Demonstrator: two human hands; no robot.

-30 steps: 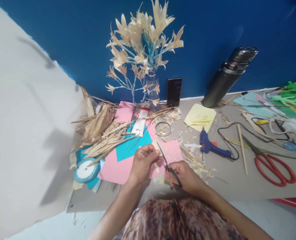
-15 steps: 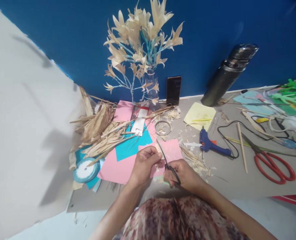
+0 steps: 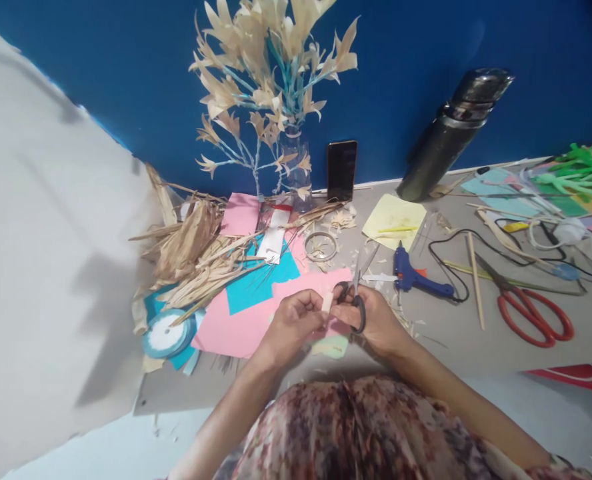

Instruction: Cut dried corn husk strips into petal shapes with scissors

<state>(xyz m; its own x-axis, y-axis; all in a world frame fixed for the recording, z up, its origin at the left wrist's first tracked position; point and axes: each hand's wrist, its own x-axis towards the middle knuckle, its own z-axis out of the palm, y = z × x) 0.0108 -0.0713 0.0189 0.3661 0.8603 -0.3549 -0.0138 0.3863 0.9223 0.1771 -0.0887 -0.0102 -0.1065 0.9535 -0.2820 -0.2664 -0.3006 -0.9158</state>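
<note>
My left hand is closed in a pinch on a small pale strip of dried leaf, held over the pink paper. My right hand grips small black-handled scissors, whose blades point up and away toward the blue glue gun. Both hands meet just above the table's near edge, thumbs almost touching around the strip.
Dried husks pile up at the left beside a ribbon spool. A vase of husk flowers, a phone and a dark flask stand at the blue wall. Red scissors, cables and sticks lie at the right.
The scissors swung from pointing up-left across the strip to pointing up-right, away from it. My hands have drawn closer together, and the view tilted down slightly.
</note>
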